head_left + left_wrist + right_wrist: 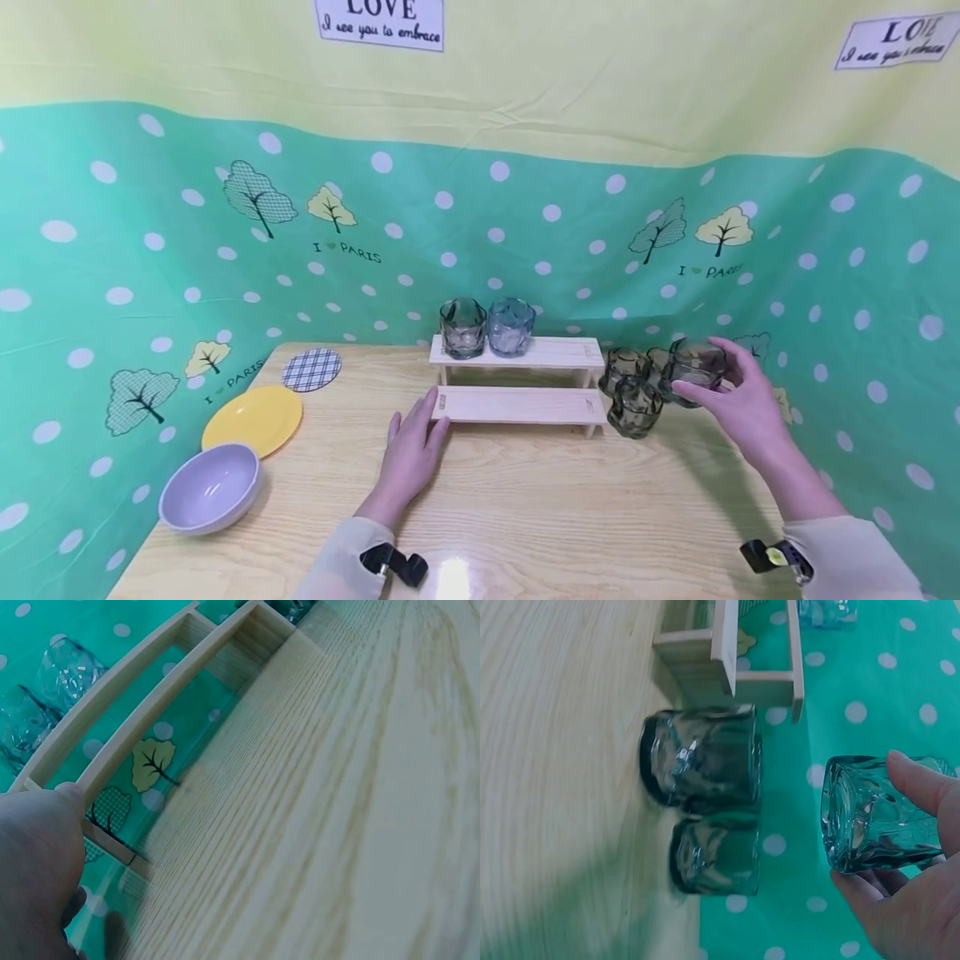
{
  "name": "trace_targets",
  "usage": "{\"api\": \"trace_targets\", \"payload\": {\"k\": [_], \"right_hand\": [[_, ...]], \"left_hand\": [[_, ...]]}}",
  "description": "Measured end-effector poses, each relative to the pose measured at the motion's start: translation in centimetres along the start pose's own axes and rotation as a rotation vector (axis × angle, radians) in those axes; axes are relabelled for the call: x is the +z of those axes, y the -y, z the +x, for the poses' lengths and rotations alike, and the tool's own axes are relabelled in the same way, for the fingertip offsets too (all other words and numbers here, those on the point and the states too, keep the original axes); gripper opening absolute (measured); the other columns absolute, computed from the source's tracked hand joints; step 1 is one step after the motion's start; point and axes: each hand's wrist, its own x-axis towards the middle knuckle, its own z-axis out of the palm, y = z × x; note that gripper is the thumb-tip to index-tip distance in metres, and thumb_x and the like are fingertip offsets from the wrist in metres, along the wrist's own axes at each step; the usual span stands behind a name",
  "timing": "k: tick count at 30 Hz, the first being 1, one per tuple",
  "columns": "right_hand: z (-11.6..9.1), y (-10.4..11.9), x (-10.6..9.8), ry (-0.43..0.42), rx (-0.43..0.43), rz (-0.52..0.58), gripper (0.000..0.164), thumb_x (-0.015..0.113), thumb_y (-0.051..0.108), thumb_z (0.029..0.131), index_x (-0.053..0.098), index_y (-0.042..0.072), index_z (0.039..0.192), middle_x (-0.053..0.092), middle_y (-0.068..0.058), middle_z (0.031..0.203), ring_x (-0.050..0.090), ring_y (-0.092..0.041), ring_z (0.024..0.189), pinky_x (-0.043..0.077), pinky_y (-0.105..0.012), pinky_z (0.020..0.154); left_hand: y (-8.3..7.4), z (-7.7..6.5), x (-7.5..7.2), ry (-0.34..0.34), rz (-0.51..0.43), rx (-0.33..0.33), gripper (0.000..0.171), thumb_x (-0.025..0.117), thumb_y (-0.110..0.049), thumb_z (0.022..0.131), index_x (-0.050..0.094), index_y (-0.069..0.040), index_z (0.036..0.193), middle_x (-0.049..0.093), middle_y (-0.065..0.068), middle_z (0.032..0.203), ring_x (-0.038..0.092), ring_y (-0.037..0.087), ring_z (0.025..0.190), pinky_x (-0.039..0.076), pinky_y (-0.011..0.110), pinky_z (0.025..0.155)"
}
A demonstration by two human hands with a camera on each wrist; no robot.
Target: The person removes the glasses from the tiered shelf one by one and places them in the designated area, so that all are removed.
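A dark, clear glass (pixel 696 367) is gripped in my right hand (pixel 750 404), thumb and fingers on its opposite sides. In the right wrist view this held glass (pixel 870 814) lies sideways across the picture, apart from two standing glasses (pixel 705 757). My left hand (pixel 412 450) rests against the left end of the wooden two-step rack (pixel 517 405), its fingers fairly straight. In the left wrist view the thumb (pixel 71 795) touches the lower step's front edge. On the upper step stand a grey glass (pixel 462 329) and a bluish glass (pixel 512 327).
Several dark glasses (pixel 635 408) stand close together at the rack's right end. To the left lie a checked round mat (pixel 312 370), a yellow plate (pixel 252 421) and a purple bowl (pixel 211 490). A green dotted cloth (pixel 525 225) hangs behind the wooden table (pixel 525 508).
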Motion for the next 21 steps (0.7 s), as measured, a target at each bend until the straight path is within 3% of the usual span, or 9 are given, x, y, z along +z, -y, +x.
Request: {"api": "trace_targets", "payload": {"k": [9, 17, 21], "right_hand": [[-0.3, -1.9, -1.2, 0.003, 0.035, -0.067, 0.121, 0.089, 0.05, 0.094, 0.011, 0.014, 0.179, 0.039, -0.035, 0.166, 0.045, -0.064, 0.141, 0.046, -0.077, 0.106], [-0.2, -3.8, -1.3, 0.022, 0.06, -0.112, 0.122, 0.09, 0.052, 0.093, 0.012, 0.013, 0.178, 0.044, -0.039, 0.158, 0.049, -0.062, 0.136, 0.046, -0.078, 0.105], [-0.2, -4.7, -1.1, 0.037, 0.097, -0.113, 0.125, 0.09, 0.054, 0.092, 0.009, 0.014, 0.179, 0.039, -0.042, 0.161, 0.044, -0.065, 0.138, 0.043, -0.08, 0.107]], "left_hand": [[-0.2, 0.0, -0.1, 0.002, -0.006, -0.008, 0.065, 0.056, -0.032, 0.118, 0.034, -0.009, 0.174, 0.041, 0.013, 0.174, 0.038, 0.04, 0.161, 0.005, 0.065, 0.134], [-0.1, 0.0, -0.1, 0.0, -0.003, -0.006, 0.064, 0.056, -0.032, 0.118, 0.034, -0.01, 0.174, 0.043, 0.014, 0.173, 0.038, 0.039, 0.16, 0.005, 0.065, 0.134], [-0.1, 0.0, -0.2, 0.004, -0.007, -0.005, 0.064, 0.056, -0.032, 0.118, 0.034, -0.009, 0.174, 0.042, 0.014, 0.173, 0.038, 0.04, 0.16, 0.005, 0.066, 0.134]]}}
